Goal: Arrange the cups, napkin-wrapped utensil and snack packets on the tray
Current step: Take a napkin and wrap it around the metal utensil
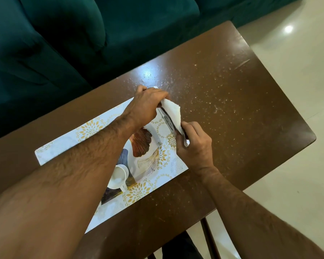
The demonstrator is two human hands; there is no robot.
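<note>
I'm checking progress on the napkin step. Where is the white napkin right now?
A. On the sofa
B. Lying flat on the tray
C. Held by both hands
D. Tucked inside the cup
C: the left hand and right hand grip the napkin at opposite ends, around a utensil.

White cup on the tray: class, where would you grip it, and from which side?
Grip the white cup by its handle, which juts toward the tray's near edge; come from that near side, since the left forearm crosses above it.
</note>
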